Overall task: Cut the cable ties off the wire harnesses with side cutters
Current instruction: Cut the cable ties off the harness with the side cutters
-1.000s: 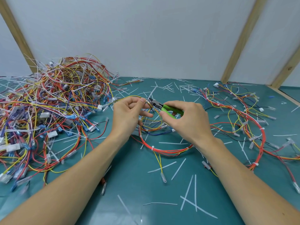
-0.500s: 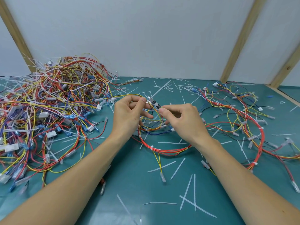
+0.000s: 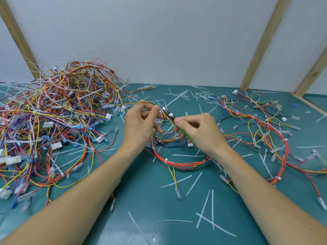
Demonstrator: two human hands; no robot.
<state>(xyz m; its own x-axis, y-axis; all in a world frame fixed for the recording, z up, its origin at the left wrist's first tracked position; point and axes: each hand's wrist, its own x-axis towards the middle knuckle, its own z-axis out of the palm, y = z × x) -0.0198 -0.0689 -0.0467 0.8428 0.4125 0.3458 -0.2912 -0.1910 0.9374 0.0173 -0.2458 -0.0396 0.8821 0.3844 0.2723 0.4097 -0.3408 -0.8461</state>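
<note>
Between your 2 hands, just above the green mat (image 3: pixel 145 206), sits the spot you are working on. Your left hand (image 3: pixel 139 128) pinches a yellow-and-black wire (image 3: pixel 136 103) between thumb and fingertips, lifting that stretch clear of the mat, probably so the tie on it faces the blades. Your right hand (image 3: pixel 198 131) is curled round the green handles of the side cutters (image 3: pixel 169 115), whose metal nose points up and left to a small white tie (image 3: pixel 171 114) right by your left thumb. Whether the blades have bitten through it is too small to tell. The harness you are on (image 3: pixel 178 162) loops below your hands in a red bundle, with white ties on it yet to cut. The big tangled pile (image 3: pixel 58 110) waits on your left, and a looser spread of harnesses (image 3: pixel 276 138) lies on your right, seemingly keeping undone and done apart. No bins or trays show; cut tie strips (image 3: pixel 205 209) simply litter the mat.
</note>
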